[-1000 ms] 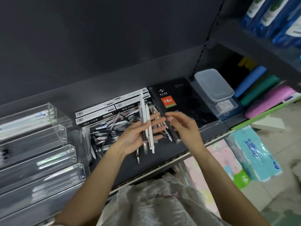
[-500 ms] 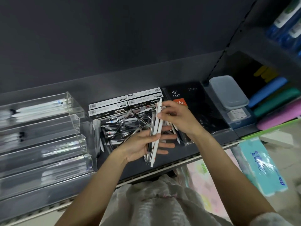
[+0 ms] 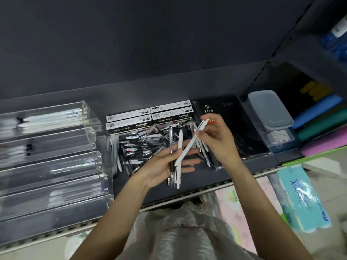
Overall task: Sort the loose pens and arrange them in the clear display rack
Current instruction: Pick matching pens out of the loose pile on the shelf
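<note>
Head view: we sorted pens in our hands

Head view showed us standing at a dark shelf [image 3: 187,186]. Our left hand [image 3: 165,166] lay palm up over the front of the shelf. Its fingers were mostly open, only a little curled, and a few pens lay across them: a clear pen with a black grip [image 3: 170,152] and a white pen [image 3: 179,156] next to it. Our right hand [image 3: 216,139] pinched a second white pen [image 3: 189,145] near its top end with the fingertips. That pen was tilted, and its lower end crossed the pens in our left hand.

Behind our hands lay the pile of loose pens [image 3: 142,145], all mixed up. At the back of the pile stood the white pen boxes [image 3: 150,115]. The clear display rack [image 3: 54,154] stood to the left, well apart from our hands. Its top step already had some white pens in it. We could not tell what lay in the lower steps, as they were blurry.

We think we were in the sorting step, picking out pens that match. We had not yet put this bunch in the rack. Next, we would need to line the tilted pen up with the others, close our left fingers on the bunch, and carry it left to the right step of the rack.
</note>
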A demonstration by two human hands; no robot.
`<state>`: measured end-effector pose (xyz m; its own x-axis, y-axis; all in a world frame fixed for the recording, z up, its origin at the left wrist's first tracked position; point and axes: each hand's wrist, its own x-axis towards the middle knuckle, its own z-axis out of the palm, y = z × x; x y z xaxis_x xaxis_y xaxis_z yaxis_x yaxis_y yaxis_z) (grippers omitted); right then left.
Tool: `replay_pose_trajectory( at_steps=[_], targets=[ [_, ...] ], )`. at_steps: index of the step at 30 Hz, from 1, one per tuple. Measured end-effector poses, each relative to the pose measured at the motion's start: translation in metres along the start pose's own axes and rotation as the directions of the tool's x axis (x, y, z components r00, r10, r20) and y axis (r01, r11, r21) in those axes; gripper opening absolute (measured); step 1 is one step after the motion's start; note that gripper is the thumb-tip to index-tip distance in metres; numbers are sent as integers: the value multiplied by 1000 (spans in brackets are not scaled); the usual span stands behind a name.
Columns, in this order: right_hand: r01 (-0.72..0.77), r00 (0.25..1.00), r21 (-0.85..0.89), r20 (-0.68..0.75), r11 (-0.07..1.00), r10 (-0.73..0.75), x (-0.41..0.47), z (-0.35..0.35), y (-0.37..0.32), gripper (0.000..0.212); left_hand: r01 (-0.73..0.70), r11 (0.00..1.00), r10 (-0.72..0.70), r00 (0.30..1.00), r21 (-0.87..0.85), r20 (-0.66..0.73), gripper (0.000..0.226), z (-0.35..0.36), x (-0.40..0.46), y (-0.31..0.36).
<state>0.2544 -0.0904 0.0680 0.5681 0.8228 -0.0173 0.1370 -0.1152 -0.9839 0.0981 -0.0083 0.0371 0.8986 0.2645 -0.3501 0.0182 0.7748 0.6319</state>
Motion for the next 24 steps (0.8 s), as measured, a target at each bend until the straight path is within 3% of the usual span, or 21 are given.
replay_pose_trajectory(
  at_steps=[5, 9, 12, 15, 20, 24],
  targets=[
    [-38, 967, 290, -229, 956, 108, -8, 5, 4, 16, -205, 944, 169, 973, -260, -157, 37, -8, 7, 3],
    [-16, 888, 476, -397, 879, 230, -17, 24, 17, 14, -341, 872, 247, 926, -351, -286, 34, -10, 10, 3],
    [37, 854, 615, -428, 788, 294, -21, 39, 21, 11, -389, 850, 265, 898, -356, -351, 33, -12, 11, -1],
    [2, 899, 541, -370, 841, 236, -31, 59, 26, 10, -401, 852, 264, 884, -336, -385, 32, -10, 12, -5],
    [-43, 977, 195, -195, 980, 82, -50, 72, 41, 9, -462, 811, 322, 865, -360, -385, 34, -9, 6, 1],
    [-135, 981, 271, -100, 953, 167, -59, 71, 39, 8, -482, 844, 369, 840, -236, -399, 36, -6, 4, -4]
  ],
)
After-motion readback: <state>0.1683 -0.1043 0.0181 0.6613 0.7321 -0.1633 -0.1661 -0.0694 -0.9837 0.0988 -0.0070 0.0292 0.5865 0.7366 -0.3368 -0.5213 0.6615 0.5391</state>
